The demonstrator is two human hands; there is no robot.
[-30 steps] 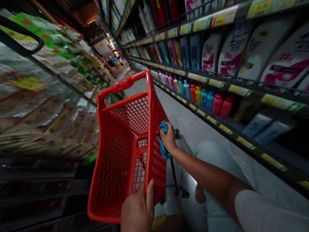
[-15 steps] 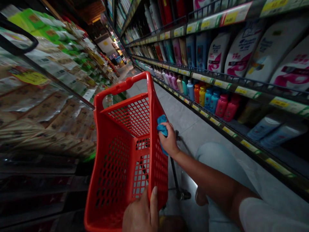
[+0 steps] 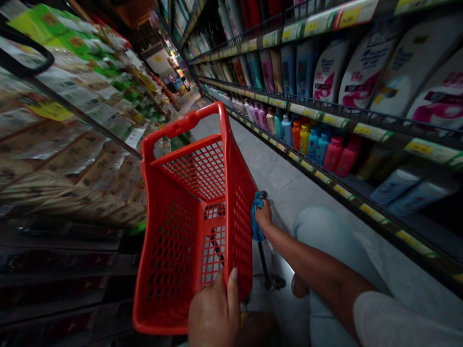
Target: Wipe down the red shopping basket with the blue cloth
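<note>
A red plastic shopping cart basket (image 3: 138, 289) with grid walls fills the middle of the view, tilted, its interior facing me. My left hand (image 3: 214, 311) grips its near rim, thumb along the top edge and fingers partly hidden over the inside. My right hand (image 3: 265, 213) is closed on a bunched blue cloth (image 3: 257, 229) at the outer face of the basket's right wall. Part of the cloth hangs below the hand.
Shelves on the right carry shampoo bottles (image 3: 329, 72) and small coloured bottles (image 3: 313, 142). Packaged goods (image 3: 72, 159) are stacked on the left, with a metal rod (image 3: 90, 118) slanting before them. A dark cart leg with a wheel (image 3: 275, 283) stands on grey floor tiles (image 3: 282, 173).
My right hand has moved with the blue cloth down and to the right, from near the rim to lower on the outer wall. My left hand keeps its grip on the rim.
</note>
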